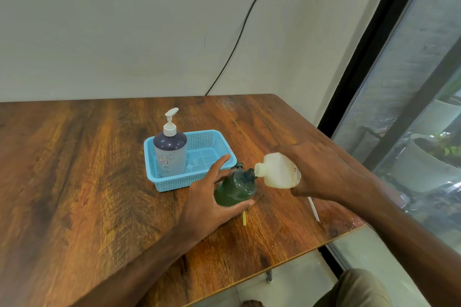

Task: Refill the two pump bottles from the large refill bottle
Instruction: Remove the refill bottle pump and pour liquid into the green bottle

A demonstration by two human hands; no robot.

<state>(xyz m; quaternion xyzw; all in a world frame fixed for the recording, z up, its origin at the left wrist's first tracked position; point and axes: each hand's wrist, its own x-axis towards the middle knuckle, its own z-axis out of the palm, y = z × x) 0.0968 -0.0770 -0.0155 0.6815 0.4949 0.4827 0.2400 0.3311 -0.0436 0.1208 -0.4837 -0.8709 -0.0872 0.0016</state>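
Note:
A dark green pump bottle [235,188] stands on the wooden table with its pump off and its neck open. My left hand [210,198] wraps around its left side and base. My right hand [321,173] holds the cream-white refill bottle [277,172] tipped sideways, its open mouth touching the green bottle's neck. A second pump bottle [170,154], dark blue on top with a white pump, stands upright in the left part of a light blue basket [212,142]. Something dark, maybe the removed pump [239,165], lies just behind the green bottle.
A yellow strip [244,218] and a white tube [313,208] lie on the table near my hands. The table's right edge [349,232] is close beside my right arm, with a window beyond. A black cable [239,37] runs down the wall behind.

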